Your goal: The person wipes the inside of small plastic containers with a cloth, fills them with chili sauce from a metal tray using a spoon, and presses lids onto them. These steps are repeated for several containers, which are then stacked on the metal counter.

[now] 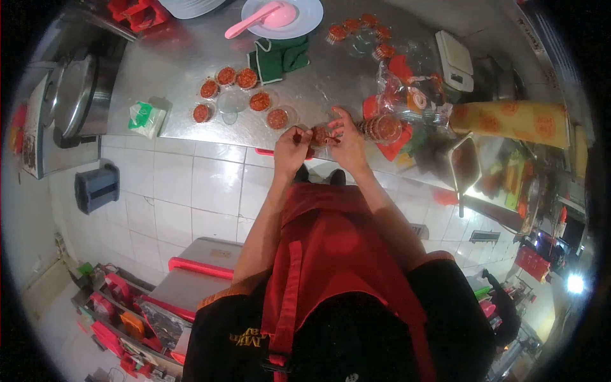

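Note:
Between my two hands, at the front edge of the metal table, is a small clear cup with red-brown filling. My left hand touches its left side with fingers pinched together. At its right side is my right hand, the index finger raised and the others curved near the rim. Just left of them stands another filled cup, with more filled cups behind it. A stack of clear cups stands right of my right hand.
A green cloth lies behind the cups, near a white plate with a pink spoon. Further right are a white scale and a metal tray. A green-and-white packet sits at the left.

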{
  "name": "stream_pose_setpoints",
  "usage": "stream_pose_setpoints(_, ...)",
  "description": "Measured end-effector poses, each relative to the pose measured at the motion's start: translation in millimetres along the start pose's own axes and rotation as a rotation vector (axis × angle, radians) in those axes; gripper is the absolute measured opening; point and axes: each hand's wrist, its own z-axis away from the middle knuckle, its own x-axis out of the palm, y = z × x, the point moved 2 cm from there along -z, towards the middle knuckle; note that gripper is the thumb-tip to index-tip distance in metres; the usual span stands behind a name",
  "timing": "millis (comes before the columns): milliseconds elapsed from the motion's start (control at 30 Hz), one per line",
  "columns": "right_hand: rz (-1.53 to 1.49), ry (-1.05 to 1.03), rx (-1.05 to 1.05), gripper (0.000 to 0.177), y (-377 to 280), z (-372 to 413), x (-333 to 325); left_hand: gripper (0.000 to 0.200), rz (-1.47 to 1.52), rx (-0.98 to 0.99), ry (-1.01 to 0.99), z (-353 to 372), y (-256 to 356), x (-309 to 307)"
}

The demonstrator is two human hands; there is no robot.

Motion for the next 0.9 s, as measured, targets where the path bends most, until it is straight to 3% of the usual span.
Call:
stream_pose_setpoints(167, 0.033, -0.034, 0.03, 0.075, 0.4, -5.7, 0.6, 0.029, -0.218, -0.021, 0.122, -2.0, 8.2, 4.3)
stream_pose_setpoints(300, 0.008, -0.051, 0.078, 0.071, 7.2, -9.6, 3.6, 0.036, -0.142, -0.033, 0.191, -3.9, 1.5, 6.1)
stream_pose_setpoints(367, -0.153, -0.03, 0.094, 0.067, 21.2, -11.0, 8.0, 0.036, -0.317, 0.019, 0.177, 0.8, 8.9, 1.7)
stream_pose_setpoints(600, -0.302, -0.004, 0.086, 0.062, 38.9, -9.6, 24.7, 0.026, -0.207, 0.121, 0.209, 9.4, -4.9, -2.6)
stream_pose_setpoints(667, -0.269, -0.008, 0.09, 0.062, 35.1, -9.0, 23.5, 0.021, -0.24, 0.329, 0.254, 18.3, 13.6, 0.5)
stream_pose_setpoints(800, -0.278, 0.005, 0.071, 0.062, 40.3, -7.2, 27.8, 0.02, 0.041, 0.216, 0.168, 24.7, 9.6, 2.1)
stream_pose_setpoints(867, -0.334, -0.013, 0.079, 0.063, 41.3, -9.7, 29.5, 0.02, 0.249, 0.018, 0.132, 20.2, -3.2, 3.0)
stream_pose_setpoints(900, -0.334, -0.013, 0.081, 0.063, 41.9, -9.7, 29.7, 0.02, 0.249, 0.016, 0.131, 15.8, -6.9, 1.6)
